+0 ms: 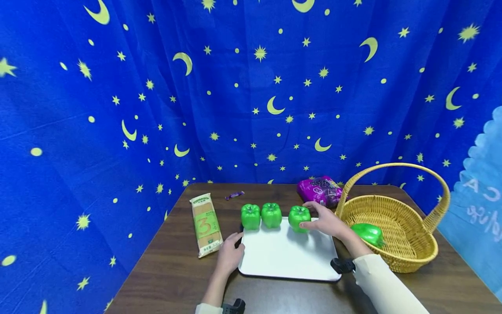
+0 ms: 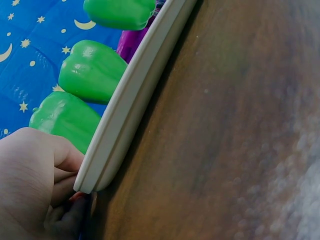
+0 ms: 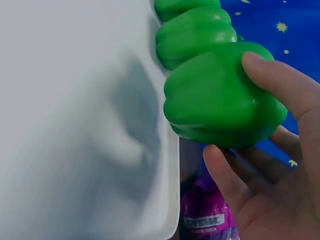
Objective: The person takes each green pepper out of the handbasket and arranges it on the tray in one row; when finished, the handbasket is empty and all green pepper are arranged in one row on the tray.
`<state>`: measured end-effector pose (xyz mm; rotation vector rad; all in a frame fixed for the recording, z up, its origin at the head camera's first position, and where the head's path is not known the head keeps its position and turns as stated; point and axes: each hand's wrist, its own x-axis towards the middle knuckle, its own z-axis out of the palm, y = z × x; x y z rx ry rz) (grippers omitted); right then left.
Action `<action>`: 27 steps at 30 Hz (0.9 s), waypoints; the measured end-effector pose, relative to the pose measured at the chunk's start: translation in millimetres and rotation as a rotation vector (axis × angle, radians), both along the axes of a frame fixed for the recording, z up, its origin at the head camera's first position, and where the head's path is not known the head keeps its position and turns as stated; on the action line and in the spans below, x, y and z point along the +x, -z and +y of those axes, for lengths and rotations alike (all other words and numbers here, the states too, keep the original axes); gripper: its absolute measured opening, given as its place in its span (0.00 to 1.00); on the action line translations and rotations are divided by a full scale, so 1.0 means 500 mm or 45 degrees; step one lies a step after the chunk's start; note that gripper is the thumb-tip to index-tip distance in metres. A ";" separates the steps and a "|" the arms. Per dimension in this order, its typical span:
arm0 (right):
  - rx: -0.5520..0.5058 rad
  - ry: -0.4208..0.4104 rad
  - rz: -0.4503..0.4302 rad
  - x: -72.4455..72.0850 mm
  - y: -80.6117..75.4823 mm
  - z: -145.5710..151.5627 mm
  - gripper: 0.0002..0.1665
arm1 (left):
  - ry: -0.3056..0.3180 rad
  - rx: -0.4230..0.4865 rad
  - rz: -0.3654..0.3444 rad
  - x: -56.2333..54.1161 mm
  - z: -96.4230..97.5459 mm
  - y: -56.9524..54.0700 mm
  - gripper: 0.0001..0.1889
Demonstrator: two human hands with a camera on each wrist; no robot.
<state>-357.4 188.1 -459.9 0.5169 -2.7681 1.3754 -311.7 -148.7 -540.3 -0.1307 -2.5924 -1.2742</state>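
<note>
My right hand (image 1: pixel 327 221) grips a green bell pepper (image 1: pixel 299 219) over the back edge of a white tray (image 1: pixel 288 257). In the right wrist view its thumb lies on one side of the pepper (image 3: pixel 225 95), with the fingers round the other. At the tray's left side, my left hand (image 1: pixel 230 253) holds the rim. The left wrist view shows its bent fingers at the tray's corner (image 2: pixel 95 172), partly hidden behind it. Two more bell peppers, a left one (image 1: pixel 250 216) and a middle one (image 1: pixel 271 215), stand side by side along the back edge.
On the right, a wicker basket (image 1: pixel 415 257) with a tall handle contains another green pepper (image 1: pixel 368 234). Behind the tray lies a purple package (image 1: pixel 319 191). A noodle packet (image 1: pixel 206 224) lies left of the tray, and a small purple-wrapped candy (image 1: pixel 234 195) sits farther back.
</note>
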 end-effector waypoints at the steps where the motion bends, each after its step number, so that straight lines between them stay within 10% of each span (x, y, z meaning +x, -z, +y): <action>1: -0.001 -0.001 0.011 -0.003 0.000 -0.003 0.44 | -0.001 0.001 -0.001 0.001 0.000 0.000 0.21; 27: 0.084 0.018 0.094 -0.041 0.034 -0.022 0.40 | -0.001 -0.004 0.010 -0.001 -0.001 0.006 0.21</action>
